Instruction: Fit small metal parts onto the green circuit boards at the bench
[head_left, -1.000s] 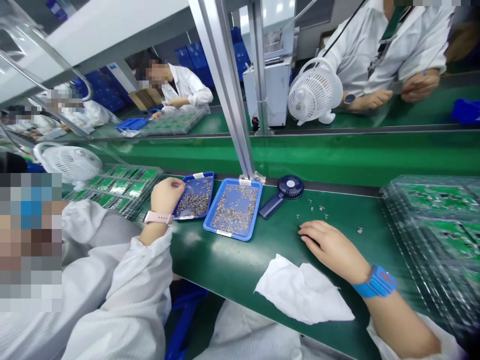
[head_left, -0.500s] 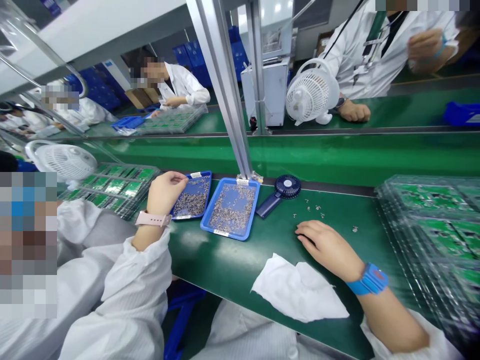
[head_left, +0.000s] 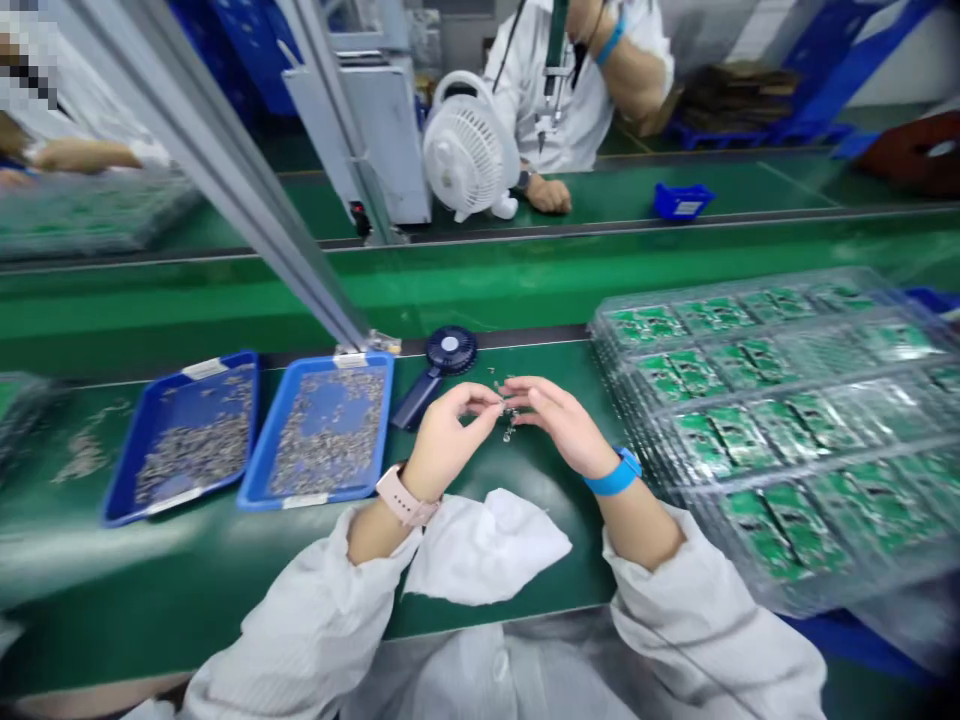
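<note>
Just between the two hands, small metal parts (head_left: 508, 435) show above the green desk (head_left: 525, 480). The left hand (head_left: 450, 440) has its thumb and fingertips drawn together beside them; the right hand (head_left: 571, 428) is half open, its fingers loosely parted. Whether either grips a part, I cannot tell. A dark fan (head_left: 451, 347) lies beyond the left hand, and a white cloth (head_left: 487, 550) lies nearer the person. Left stand two blue trays (head_left: 251, 492) of metal pieces; right, clear stacked trays hold green boards (head_left: 716, 449).
</note>
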